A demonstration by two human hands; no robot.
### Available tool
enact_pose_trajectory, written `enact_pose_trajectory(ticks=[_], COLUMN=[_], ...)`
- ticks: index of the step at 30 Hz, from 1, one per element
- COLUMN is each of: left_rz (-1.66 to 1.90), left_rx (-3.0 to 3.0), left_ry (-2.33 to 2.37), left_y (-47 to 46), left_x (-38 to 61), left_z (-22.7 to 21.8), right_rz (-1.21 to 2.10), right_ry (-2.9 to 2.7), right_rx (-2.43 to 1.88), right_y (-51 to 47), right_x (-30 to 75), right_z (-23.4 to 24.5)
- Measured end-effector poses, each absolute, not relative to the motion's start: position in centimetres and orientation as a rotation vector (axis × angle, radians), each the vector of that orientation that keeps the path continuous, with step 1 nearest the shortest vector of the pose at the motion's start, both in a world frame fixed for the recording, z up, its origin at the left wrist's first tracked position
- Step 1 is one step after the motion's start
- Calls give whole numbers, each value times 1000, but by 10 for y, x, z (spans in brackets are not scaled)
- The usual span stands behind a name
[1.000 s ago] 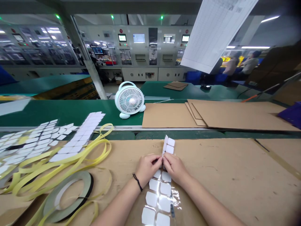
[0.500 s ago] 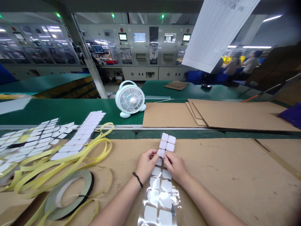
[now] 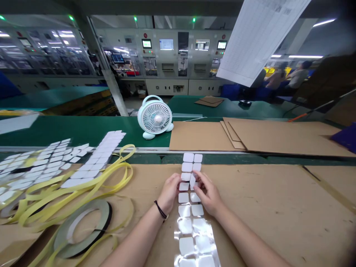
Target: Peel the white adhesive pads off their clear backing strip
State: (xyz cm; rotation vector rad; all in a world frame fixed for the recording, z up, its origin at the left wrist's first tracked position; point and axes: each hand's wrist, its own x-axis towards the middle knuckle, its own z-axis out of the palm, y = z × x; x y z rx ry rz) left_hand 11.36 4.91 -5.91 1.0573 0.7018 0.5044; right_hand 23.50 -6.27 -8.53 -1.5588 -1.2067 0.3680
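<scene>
A long clear film strip with two columns of white rounded-square stickers [image 3: 184, 210] runs from the front edge of the view up between my hands. My left hand [image 3: 169, 193] pinches the strip's left edge, thumb and fingertips beside one row. At the right column, the thumb and index finger of my right hand [image 3: 209, 193] hold one tilted white sticker [image 3: 193, 180] by its edge, partly lifted off the film. Above my fingers, the strip's top rows stand raised over the cardboard. Glare covers the lower rows.
Yellow tape strips [image 3: 80, 185] and a tape roll [image 3: 62, 243] lie at left, with more sticker sheets [image 3: 96, 160] behind. A light-blue fan [image 3: 157, 118] stands on the green bench. Cardboard sheets [image 3: 278, 135] are stacked at right; a paper sheet [image 3: 258, 44] hangs above.
The strip's top has shifted left and straightened. My left hand has moved slightly left. My right thumb and index finger have spread around a sticker that is now tilted up.
</scene>
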Motion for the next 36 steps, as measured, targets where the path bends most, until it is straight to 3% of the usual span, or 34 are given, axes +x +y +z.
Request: enact_pose_trajectory(ticks=[25,36], left_rz=[444,489], left_rx=[1065,983], left_ry=[599,734], left_y=[49,47], left_x=[114,117], left_z=[-57,-70], right_rz=[62,147], right_ry=[-1345,-1326], right_rx=[-1525,-1439], right_y=[-60,-60], right_x=[235,231], right_z=[-88,-86])
